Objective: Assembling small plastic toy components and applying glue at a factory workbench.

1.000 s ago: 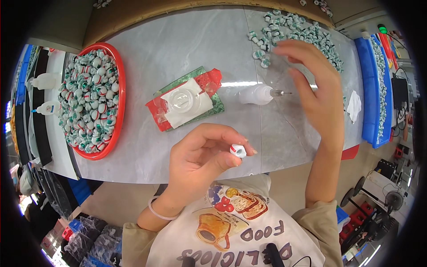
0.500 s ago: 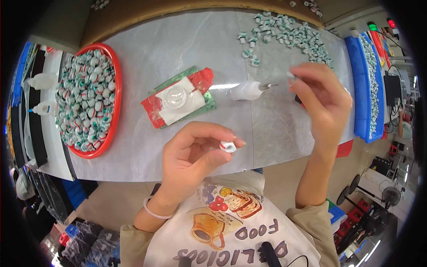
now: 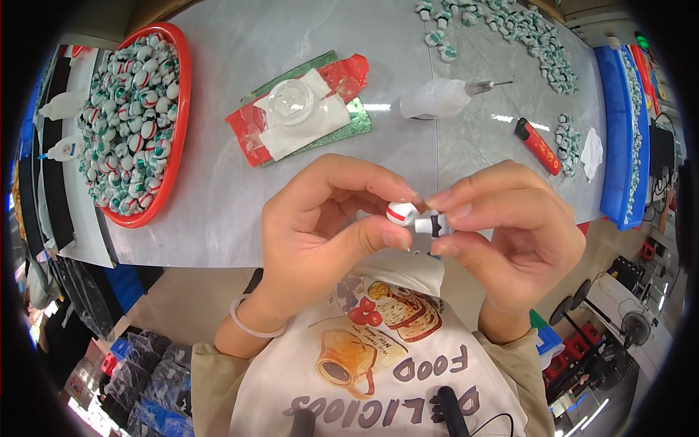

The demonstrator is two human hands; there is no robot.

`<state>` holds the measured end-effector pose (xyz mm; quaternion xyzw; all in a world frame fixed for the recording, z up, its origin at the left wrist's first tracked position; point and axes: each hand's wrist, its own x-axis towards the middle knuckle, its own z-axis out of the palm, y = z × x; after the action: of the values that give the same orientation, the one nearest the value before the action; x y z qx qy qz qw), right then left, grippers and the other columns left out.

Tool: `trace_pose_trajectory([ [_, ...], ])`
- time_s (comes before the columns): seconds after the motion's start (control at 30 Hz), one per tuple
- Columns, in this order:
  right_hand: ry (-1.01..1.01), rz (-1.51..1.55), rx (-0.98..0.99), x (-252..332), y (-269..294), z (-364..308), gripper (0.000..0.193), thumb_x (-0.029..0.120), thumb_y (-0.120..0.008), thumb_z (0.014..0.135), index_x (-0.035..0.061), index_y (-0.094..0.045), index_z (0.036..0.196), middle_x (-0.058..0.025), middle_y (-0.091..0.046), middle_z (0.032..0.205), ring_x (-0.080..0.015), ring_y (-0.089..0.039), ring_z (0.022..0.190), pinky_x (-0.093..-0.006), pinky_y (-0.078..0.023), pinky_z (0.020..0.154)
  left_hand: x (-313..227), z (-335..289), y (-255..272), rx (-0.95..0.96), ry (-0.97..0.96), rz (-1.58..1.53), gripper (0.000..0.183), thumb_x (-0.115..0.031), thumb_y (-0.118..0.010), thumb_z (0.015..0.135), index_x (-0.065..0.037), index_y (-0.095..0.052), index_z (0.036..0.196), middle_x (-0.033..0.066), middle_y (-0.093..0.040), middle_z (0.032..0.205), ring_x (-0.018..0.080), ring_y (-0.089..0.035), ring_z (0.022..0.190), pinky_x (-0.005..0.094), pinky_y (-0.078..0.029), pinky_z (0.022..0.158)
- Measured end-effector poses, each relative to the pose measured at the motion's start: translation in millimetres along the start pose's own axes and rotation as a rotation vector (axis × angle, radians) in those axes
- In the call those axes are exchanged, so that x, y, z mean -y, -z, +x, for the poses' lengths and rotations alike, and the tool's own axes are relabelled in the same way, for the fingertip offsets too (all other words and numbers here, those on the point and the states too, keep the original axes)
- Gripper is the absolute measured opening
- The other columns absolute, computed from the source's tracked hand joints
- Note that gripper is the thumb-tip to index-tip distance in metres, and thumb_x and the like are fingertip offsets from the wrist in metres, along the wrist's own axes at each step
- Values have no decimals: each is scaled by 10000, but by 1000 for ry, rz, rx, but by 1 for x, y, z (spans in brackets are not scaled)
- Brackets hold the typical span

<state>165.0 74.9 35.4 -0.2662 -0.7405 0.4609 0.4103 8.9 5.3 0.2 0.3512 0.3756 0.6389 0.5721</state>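
in our left hand [image 3: 313, 218], fingers nearly closed, we pinch one white, red-striped round piece [image 3: 400, 213]; in our right hand [image 3: 528, 233], likewise, one white, black-banded plug [image 3: 435, 224] just beside it, above one grey marbled tabletop [image 3: 218, 218].

The right fingers [image 3: 473, 210] partly hide the black-banded piece [image 3: 437, 225]; the green-white pile [image 3: 540, 45] is cropped above.

The needle-tip bottle [image 3: 437, 100] is white. In front of it, the ball [image 3: 400, 213] is white, red-striped; the plug [image 3: 432, 225] white, black-banded.
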Motion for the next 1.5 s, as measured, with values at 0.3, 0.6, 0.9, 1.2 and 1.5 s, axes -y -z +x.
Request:
trace_pose_trajectory([
  [0.3,125,-281,32,4,-6,-5,223,-51,-724,536,0,-582,700,-135,-599,698,-151,-531,552,-230,-421,458,1,0,0,-8,-89,83,232,109,-676,634,42,-599,843,129,-581,823,173,-592,748,260,-505,630],
  [0.6,120,-220,54,-2,-6,-1,190,-39,-711,530,-4,-562,643,-113,-577,644,-136,-476,498,-226,-381,423,-2,2,1,1,-87,104,183,172,-623,634,60,-616,780,151,-569,774,181,-610,636,252,-542,556],
  [0.9,95,-165,73,-4,-6,-2,190,-61,-699,541,-2,-534,615,-111,-555,615,-136,-464,484,-225,-384,410,-3,2,0,18,-57,82,169,190,-580,653,73,-613,770,163,-563,771,204,-621,642,264,-556,567],
  [1.2,69,-135,78,-5,-3,-4,177,-75,-682,554,4,-536,616,-111,-561,625,-137,-478,494,-224,-383,418,-3,5,0,34,-25,90,153,179,-602,640,69,-610,746,155,-568,763,196,-615,638,266,-552,559],
  [1.5,30,-74,-15,1,-5,5,231,72,-762,545,11,-577,669,-70,-527,611,-157,-498,549,-242,-377,471,-6,1,-4,19,135,113,196,-20,-663,718,6,-576,892,54,-607,813,90,-565,715,228,-451,637],
])
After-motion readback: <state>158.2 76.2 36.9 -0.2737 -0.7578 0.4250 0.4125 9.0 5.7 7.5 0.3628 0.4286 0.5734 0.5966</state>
